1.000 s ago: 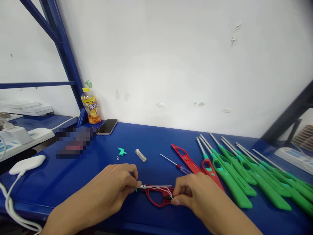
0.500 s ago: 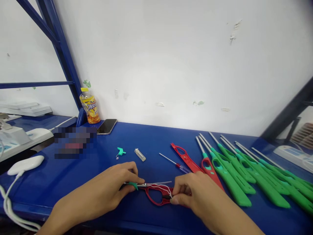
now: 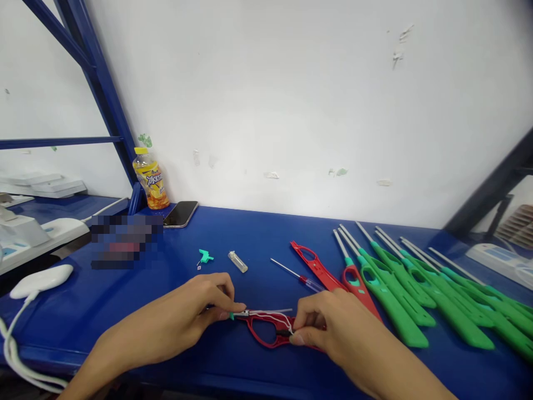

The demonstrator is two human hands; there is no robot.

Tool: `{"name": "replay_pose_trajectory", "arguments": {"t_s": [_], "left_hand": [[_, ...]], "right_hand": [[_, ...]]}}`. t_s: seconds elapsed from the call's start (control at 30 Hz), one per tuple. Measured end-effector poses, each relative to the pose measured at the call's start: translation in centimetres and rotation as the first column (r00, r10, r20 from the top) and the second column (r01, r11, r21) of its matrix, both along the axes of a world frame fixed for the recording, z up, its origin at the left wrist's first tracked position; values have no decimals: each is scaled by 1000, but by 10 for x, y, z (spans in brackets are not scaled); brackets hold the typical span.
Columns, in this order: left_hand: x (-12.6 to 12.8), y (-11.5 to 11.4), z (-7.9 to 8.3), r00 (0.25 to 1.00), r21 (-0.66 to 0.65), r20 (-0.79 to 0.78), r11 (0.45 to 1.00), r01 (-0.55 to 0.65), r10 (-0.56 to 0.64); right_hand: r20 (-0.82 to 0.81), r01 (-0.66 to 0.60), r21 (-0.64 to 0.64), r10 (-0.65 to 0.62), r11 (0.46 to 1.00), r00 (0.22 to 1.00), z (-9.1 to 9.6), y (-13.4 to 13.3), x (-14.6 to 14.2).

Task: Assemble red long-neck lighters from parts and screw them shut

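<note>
So my left hand had its grip pinched on the metal piece at the tip of the red handle, which sat on the worktop between both hands. The white wires looped slack, so one careless tug could've yanked them loose. My right hand was closed on them beside the black part; its fingers hid the wire ends and the handle's butt.

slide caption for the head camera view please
Left hand on a metal piece, right hand by white wires, both at an opened red lighter, with green lighters on the blue table.
</note>
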State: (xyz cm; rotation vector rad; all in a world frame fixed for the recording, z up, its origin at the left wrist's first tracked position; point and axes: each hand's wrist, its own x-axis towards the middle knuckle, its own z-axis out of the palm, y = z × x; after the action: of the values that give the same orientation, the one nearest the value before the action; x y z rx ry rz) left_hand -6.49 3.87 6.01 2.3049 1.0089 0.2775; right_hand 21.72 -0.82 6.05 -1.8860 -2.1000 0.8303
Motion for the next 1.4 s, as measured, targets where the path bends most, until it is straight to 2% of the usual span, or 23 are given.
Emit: {"name": "replay_pose_trajectory", "arguments": {"t_s": [0.43, 0.8, 1.07, 1.17, 1.27, 1.33, 1.4], "left_hand": [[0, 2, -6, 1000, 69, -11, 998, -8, 9], [9, -6, -1, 997, 59, -57, 997, -53, 57], [2, -6, -10, 994, 144, -98, 989, -26, 40], [-8, 5, -13, 989, 266, -68, 958, -110, 133], [-22, 28, -18, 962, 414, -85, 887, -203, 260], [-30, 45, -24, 923, 513, -71, 808, -291, 377], [-37, 59, -31, 906, 525, -77, 789, -319, 417]], "right_hand": [[16, 3, 8, -3, 1000, 1000, 0, -1, 2], [37, 2, 7, -2, 1000, 999, 0, -2, -1], [66, 16, -34, -14, 999, 998, 3, 1, -3], [57, 4, -30, -2, 1000, 998, 2, 1, -3], [71, 11, -21, -9, 1000, 997, 1, 1, -3], [67, 14, -19, -13, 1000, 998, 1, 0, -3], [54, 17, -15, -16, 1000, 998, 2, 0, -2]]}}
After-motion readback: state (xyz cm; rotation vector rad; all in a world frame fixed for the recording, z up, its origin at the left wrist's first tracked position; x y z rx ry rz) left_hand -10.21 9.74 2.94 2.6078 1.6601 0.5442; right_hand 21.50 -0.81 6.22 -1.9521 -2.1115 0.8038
